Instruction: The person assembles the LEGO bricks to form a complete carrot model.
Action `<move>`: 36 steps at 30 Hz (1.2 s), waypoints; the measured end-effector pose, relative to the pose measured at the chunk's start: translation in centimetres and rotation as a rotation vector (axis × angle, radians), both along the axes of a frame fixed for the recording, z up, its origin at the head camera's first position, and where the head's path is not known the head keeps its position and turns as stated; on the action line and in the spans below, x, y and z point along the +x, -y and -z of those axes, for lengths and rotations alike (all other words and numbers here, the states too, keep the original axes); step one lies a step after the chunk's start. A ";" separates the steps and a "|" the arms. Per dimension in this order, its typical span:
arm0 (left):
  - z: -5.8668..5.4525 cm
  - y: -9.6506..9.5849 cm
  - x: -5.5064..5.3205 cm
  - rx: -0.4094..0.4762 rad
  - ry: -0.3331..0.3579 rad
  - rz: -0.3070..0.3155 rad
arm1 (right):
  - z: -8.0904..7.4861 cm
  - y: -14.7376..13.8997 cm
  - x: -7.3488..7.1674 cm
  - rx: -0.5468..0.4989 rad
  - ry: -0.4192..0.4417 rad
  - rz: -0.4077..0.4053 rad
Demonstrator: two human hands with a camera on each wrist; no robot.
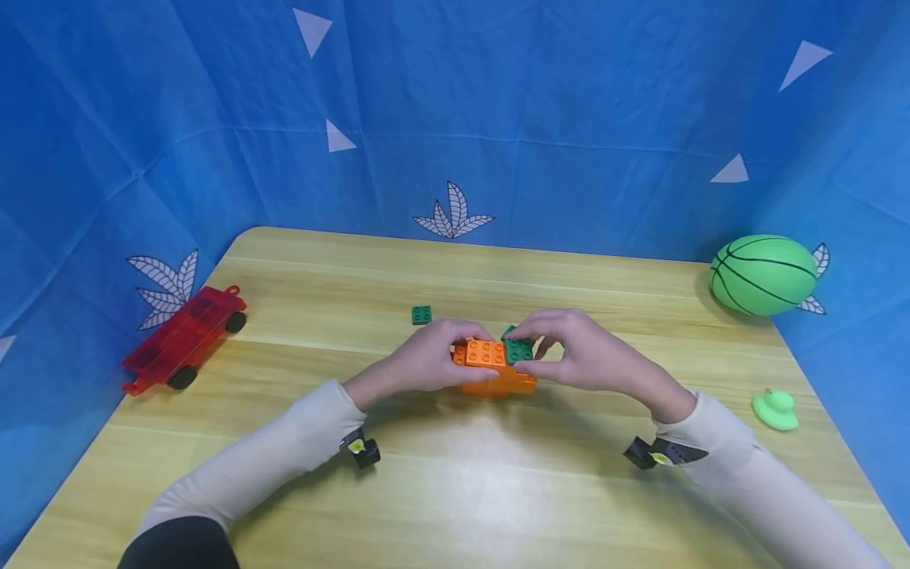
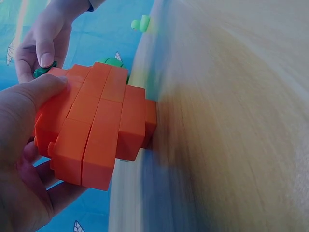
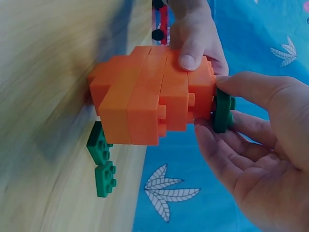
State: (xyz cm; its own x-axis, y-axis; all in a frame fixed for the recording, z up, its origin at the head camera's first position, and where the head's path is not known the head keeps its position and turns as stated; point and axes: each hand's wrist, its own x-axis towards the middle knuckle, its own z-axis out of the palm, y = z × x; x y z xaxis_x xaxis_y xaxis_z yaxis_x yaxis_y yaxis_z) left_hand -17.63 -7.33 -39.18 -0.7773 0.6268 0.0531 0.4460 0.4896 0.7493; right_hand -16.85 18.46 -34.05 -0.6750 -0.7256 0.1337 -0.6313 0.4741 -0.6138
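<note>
My left hand point(image 1: 437, 357) grips an orange build of stacked toy bricks point(image 1: 486, 353) from its left side, with the thumb along the near face. In the left wrist view, the stepped side of the orange build point(image 2: 99, 111) shows. At the build's right end, my right hand point(image 1: 590, 352) pinches a small green brick point(image 3: 222, 110) between thumb and fingers. That brick stands right at the upper layer of the orange bricks, its studs facing outward. Two more green bricks lie on the table behind the build; one green brick point(image 1: 422, 314) shows plainly in the head view.
A red toy wagon point(image 1: 186, 340) with black wheels stands at the table's left edge. At the back right corner sits a green ball point(image 1: 764, 275), and a small light-green toy point(image 1: 776, 409) lies near the right edge. A blue cloth point(image 1: 569, 87) hangs around the wooden table point(image 1: 490, 482).
</note>
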 end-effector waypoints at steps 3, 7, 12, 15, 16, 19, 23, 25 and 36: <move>0.0 0.0 0.0 0.004 -0.004 0.004 | -0.2 0.1 0.1 0.022 -0.009 0.008; 0.2 0.1 -0.1 0.010 -0.009 0.006 | -0.3 0.1 0.0 0.036 -0.007 0.011; 0.2 0.0 -0.1 0.009 -0.010 0.012 | -0.4 0.1 0.0 0.058 -0.001 -0.005; 0.2 0.0 0.0 0.010 -0.006 0.015 | -0.6 0.2 -0.1 0.076 0.005 -0.017; 0.2 0.0 0.0 0.010 -0.004 0.016 | -0.6 0.2 -0.1 0.080 0.008 -0.020; 0.1 0.1 0.0 0.017 0.001 0.015 | -0.7 0.3 -0.3 0.080 0.018 -0.033; 0.0 0.3 0.0 0.028 0.002 0.014 | -0.6 0.4 -0.4 0.062 0.043 -0.042; 0.1 0.3 0.0 0.029 0.000 0.014 | -0.6 0.4 -0.5 0.053 0.054 -0.042; 0.1 0.2 -0.1 0.004 0.031 -0.008 | 1.8 -1.8 -3.6 0.044 0.040 0.087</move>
